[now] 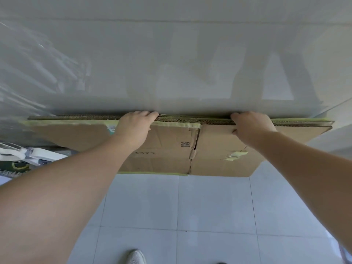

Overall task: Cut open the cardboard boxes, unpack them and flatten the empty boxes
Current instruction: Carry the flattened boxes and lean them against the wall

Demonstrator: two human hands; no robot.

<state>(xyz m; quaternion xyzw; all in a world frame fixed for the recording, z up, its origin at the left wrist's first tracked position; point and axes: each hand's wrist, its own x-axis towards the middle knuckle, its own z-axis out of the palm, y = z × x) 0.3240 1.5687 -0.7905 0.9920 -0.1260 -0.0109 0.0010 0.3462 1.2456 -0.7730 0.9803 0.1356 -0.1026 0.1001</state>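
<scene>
A flattened brown cardboard box (171,149) with strips of yellow-green tape stands upright on its edge against a glossy grey wall, seen from above. Its corrugated top edge runs across the middle of the view, with more flat cardboard layers behind it. My left hand (133,128) grips the top edge left of centre, fingers curled over the far side. My right hand (251,128) grips the top edge right of centre, fingers over the edge and thumb on the near face.
The glossy grey wall (171,63) stands right behind the cardboard. Pale floor tiles (209,206) lie below. White and green items (21,159) sit at the left edge. A white shoe (136,257) shows at the bottom.
</scene>
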